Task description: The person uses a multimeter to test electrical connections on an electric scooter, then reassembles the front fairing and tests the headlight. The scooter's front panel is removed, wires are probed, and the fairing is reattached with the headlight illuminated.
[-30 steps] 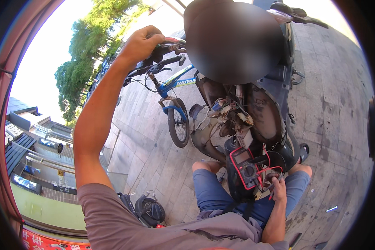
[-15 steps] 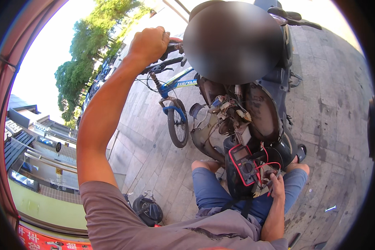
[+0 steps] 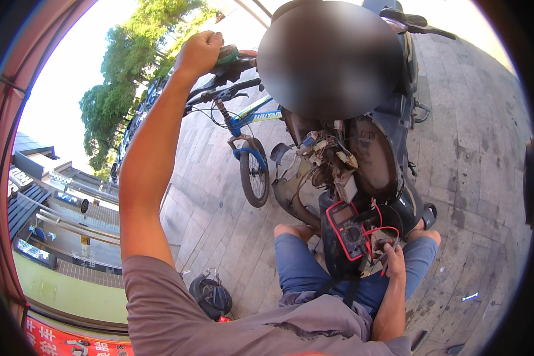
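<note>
My left hand (image 3: 199, 54) is closed at the left end of the scooter's handlebar, beside a green part (image 3: 228, 54); what its fingers grip is hidden. My right hand (image 3: 391, 258) is closed on the multimeter probes (image 3: 385, 266). A red-and-black multimeter (image 3: 346, 233) rests tilted on the dark scooter part (image 3: 332, 264) between my knees, its red leads looping rightward. Above it, tangled wires and connectors (image 3: 327, 153) hang in the scooter's opened front (image 3: 371, 160). A large blurred oval hides the area at top centre.
A blue bicycle (image 3: 249, 145) stands left of the scooter on grey paving (image 3: 463, 178). A dark rounded object (image 3: 210, 295) lies behind my left arm, a wrench (image 3: 470, 296) lies at lower right, and a red banner (image 3: 65, 335) hangs at lower left. Trees and storefronts line the left.
My left hand shifted slightly right, then moved up and left, showing more of the green part beside it. My right hand and the multimeter have barely moved.
</note>
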`<act>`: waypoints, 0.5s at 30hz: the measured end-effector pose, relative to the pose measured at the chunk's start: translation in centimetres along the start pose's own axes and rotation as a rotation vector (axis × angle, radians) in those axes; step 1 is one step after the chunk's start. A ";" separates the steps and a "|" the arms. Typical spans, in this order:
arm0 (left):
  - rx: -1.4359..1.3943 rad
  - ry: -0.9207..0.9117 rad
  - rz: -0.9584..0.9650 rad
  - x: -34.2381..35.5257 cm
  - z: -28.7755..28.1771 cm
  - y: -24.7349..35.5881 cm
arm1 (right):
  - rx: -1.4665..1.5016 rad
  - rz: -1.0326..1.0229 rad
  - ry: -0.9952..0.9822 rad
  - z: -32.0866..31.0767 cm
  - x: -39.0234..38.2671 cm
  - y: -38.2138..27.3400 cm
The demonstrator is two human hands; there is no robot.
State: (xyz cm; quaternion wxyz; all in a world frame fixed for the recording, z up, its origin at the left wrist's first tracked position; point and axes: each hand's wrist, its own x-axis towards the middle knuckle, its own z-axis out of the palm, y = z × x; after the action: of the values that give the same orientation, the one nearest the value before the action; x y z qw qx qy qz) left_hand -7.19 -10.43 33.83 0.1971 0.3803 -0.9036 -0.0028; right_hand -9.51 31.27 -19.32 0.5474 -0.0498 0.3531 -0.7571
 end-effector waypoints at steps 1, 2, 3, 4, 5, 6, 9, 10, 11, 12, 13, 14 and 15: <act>-0.120 -0.013 -0.002 -0.1 0.0 -0.2 | -0.010 -0.003 0.013 -0.1 0.0 0.1; -0.243 -0.022 -0.024 -0.3 0.1 -0.4 | -0.014 -0.011 0.015 -0.1 0.0 0.2; -0.367 -0.036 -0.052 -0.6 0.1 -0.6 | -0.020 -0.018 0.014 -0.1 0.0 0.2; -0.413 -0.046 -0.060 -0.9 -0.1 -0.7 | -0.019 -0.016 0.025 -0.1 0.0 0.3; -0.463 -0.064 -0.069 -1.0 -0.2 -0.8 | -0.019 -0.016 0.037 -0.1 -0.1 0.4; -0.523 -0.082 -0.071 -1.0 -0.4 -0.9 | -0.007 -0.030 0.032 -0.1 -0.2 0.4; -0.529 -0.177 -0.096 -1.0 -1.2 -1.3 | -0.012 -0.007 0.057 -0.3 -0.4 0.4; -0.542 -0.202 -0.089 -0.9 -1.3 -1.5 | 0.009 -0.015 0.049 -0.4 -0.4 0.4; -0.538 -0.219 -0.081 -0.8 -1.4 -1.7 | 0.007 -0.004 0.080 -0.5 -0.4 0.4; -0.557 -0.237 -0.083 -0.7 -1.5 -1.9 | 0.024 -0.006 0.087 -0.5 -0.5 0.5; -0.566 -0.254 -0.077 -0.5 -1.6 -2.1 | 0.015 0.002 0.106 -0.6 -0.6 0.5; -0.574 -0.273 -0.093 -0.3 -1.8 -2.3 | 0.030 0.004 0.093 -0.7 -0.6 0.6; -0.585 -0.284 -0.089 -0.2 -1.9 -2.5 | 0.016 0.017 0.109 -0.7 -0.6 0.7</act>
State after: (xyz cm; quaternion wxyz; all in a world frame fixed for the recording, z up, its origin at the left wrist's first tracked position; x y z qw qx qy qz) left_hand -4.66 -11.81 35.08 0.1696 0.3427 -0.8654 -0.3239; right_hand -9.04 32.04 -20.12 0.5342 -0.0010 0.3768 -0.7567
